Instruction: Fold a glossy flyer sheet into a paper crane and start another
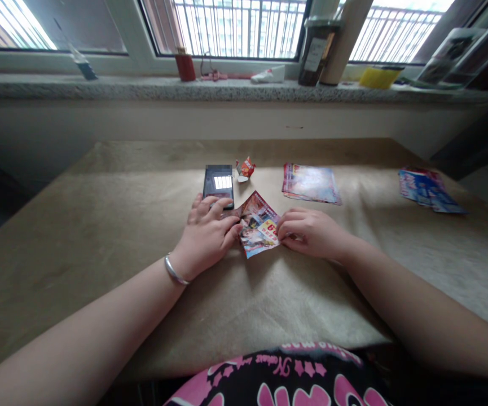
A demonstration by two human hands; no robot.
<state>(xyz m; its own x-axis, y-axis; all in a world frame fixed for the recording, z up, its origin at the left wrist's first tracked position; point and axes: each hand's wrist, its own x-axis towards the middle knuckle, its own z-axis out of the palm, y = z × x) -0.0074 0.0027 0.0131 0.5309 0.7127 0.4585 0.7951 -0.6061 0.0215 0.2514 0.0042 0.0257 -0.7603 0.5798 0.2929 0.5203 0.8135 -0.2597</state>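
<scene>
A colourful printed paper sheet [258, 225], partly folded, lies on the brown paper-covered table [100, 237]. My left hand [207, 234], with a silver bracelet at the wrist, presses the sheet's left edge with curled fingers. My right hand [309, 232] pinches the sheet's right edge, fingers closed on it. A black phone [218, 185] with a lit screen lies just beyond my left hand. A small folded paper piece [244, 168] sits behind the sheet.
A stack of printed sheets [310, 184] lies right of centre, another stack [427, 190] near the far right edge. On the windowsill [142, 87] stand a red cup [185, 66], a dark jar [317, 52] and a yellow container [379, 77].
</scene>
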